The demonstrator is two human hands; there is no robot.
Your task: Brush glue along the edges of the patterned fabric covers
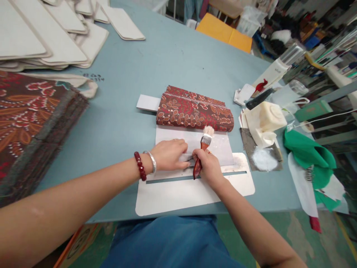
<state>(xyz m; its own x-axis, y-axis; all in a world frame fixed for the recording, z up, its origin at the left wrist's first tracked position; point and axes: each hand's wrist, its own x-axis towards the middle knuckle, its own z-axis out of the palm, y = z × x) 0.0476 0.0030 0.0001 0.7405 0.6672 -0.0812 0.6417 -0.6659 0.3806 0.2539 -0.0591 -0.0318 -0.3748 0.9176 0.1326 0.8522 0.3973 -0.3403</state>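
Observation:
My right hand [209, 165] is wrapped round the handle of a brush [205, 140], its pale bristles pointing away from me beside the patterned cloth. My left hand [170, 154] rests on a whitish sheet [173, 136], thumb and fingers apart, its fingertips near my right fingers; a small dark bit shows between the hands. The folded brown-and-red patterned cloth [192, 111] lies over the sheet's far edge, with a white strip [147, 102] sticking out at its left. Under the sheet's near edge is a white board [178, 197] with a long slot.
Patterned fabric [33, 123] is stacked at the left, below a pile of cream panels [55, 33]. At the right are a cream plastic container [272, 115], white paste [264, 159] on grey cloth, and green fabric [312, 149]. A yellow surface [224, 31] stands beyond the table [178, 56].

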